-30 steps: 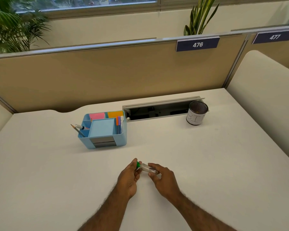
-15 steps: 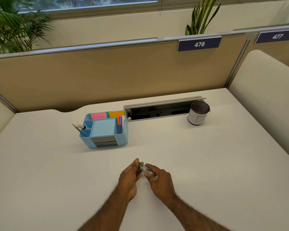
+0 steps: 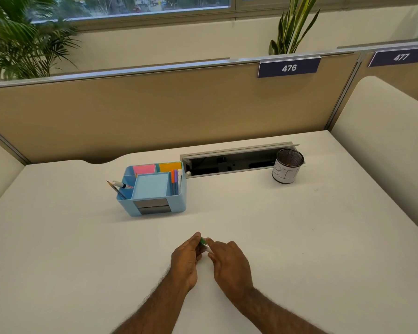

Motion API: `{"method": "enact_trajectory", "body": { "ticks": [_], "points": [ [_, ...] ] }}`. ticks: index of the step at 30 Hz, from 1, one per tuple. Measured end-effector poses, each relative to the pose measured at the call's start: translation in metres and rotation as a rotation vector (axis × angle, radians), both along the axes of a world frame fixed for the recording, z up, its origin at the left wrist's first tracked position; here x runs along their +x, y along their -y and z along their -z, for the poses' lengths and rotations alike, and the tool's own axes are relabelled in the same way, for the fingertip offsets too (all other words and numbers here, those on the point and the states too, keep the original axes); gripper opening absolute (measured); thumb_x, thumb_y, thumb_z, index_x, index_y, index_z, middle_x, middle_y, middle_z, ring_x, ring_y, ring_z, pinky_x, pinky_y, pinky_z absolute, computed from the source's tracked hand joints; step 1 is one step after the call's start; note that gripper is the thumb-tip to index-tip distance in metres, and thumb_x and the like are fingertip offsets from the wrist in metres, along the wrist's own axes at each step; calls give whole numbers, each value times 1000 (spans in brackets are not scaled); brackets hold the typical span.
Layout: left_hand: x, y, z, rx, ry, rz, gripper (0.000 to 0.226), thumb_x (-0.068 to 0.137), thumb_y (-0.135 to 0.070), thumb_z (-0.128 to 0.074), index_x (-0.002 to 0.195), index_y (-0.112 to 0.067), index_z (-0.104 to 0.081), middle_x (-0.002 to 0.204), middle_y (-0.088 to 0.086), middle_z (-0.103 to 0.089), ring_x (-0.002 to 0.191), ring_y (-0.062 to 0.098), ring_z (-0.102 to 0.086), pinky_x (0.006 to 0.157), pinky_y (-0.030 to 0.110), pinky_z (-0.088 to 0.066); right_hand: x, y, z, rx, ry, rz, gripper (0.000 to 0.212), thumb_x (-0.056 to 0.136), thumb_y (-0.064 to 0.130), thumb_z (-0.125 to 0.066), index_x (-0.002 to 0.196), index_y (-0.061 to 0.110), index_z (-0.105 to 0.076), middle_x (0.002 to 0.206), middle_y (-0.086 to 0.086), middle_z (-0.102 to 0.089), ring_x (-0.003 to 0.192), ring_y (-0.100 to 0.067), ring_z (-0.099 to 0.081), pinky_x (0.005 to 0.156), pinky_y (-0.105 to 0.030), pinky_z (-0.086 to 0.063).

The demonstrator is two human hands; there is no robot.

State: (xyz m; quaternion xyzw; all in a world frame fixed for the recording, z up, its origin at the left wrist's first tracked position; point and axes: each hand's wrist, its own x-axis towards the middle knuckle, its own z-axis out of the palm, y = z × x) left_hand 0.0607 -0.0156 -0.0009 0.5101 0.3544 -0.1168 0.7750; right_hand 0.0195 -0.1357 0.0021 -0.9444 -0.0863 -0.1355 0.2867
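Head view: left hand (image 3: 184, 260) pinches the marker (image 3: 203, 241) at its green end and right hand (image 3: 228, 262) pinches the barrel, near the table's (image 3: 299, 237) front edge. Fingertip grip only, so it could slip and roll off.

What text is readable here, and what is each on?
"476": dark blue plate on the partition.
"477": second plate, far right.
"BI", rest turned away: handwritten on the white wrap of the mesh cup.
Green-capped marker: no print visible.
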Motion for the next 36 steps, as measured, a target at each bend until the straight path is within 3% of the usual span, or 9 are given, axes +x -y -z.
{"method": "enact_trajectory", "body": {
  "ticks": [4,9,15,18,20,22,25,31,36],
  "points": [
    [4,0,-5,-7,-15,5,13,84,-22,-70,88,-9,-71,88,12,-72,83,24,-67,71,30,-51,3,0,-5,-99,31,-28,41,70,17,-83,109,17,-71,87,5,-76,71,-13,-68,62,-23,-58],
    [10,3,-15,-47,42,-1,15,83,-21,-70,89,-8,-71,90,13,-74,88,26,-68,72,30,-51,3,-5,-16,279,-158,77,35,93,24,-58,128,21,-59,112,1,-72,98,-15,-65,89,-28,-52],
    [15,3,-24,-49,144,43,19,86,-20,-67,100,-9,-72,100,15,-73,98,27,-67,91,33,-49,12,-6,-32,543,-326,172,36,89,21,-65,124,18,-62,117,3,-70,96,3,-59,80,4,-37],
    [16,2,-27,-22,164,54,14,86,-22,-66,94,-13,-73,97,13,-75,97,27,-68,93,35,-48,16,-6,-37,640,-435,203,33,89,23,-64,122,19,-64,117,2,-71,101,-7,-64,91,-14,-49],
    [17,2,-29,-20,174,56,16,86,-21,-67,96,-11,-73,94,13,-76,95,26,-69,92,35,-49,19,-5,-43,810,-559,223,27,90,23,-62,117,22,-67,107,1,-75,93,-13,-67,85,-27,-55],
    [18,1,-31,-25,190,60,16,86,-20,-67,96,-11,-74,91,12,-77,94,26,-69,91,35,-50,22,-4,-48,984,-668,217,23,90,21,-62,111,22,-70,93,0,-77,75,-11,-63,68,-24,-52],
    [20,-1,-35,-19,227,73,14,85,-21,-66,94,-13,-75,91,11,-78,96,25,-70,90,35,-50,24,-3,-55,1134,-735,195,21,89,18,-63,107,19,-72,91,-4,-76,71,-13,-56,65,-25,-49],
    [19,-4,-34,-12,225,41,11,85,-21,-67,91,-16,-75,87,8,-78,97,27,-70,93,38,-50,31,-7,-56,951,-715,201,21,89,22,-62,108,22,-71,89,0,-76,71,-12,-62,64,-23,-50],
    [16,-9,-28,66,193,80,12,87,-21,-65,93,-16,-74,93,10,-77,102,29,-67,99,39,-46,37,-5,-50,836,-876,111,21,87,35,-63,101,20,-69,85,2,-77,73,-10,-66,65,-25,-53]
  ]
}}
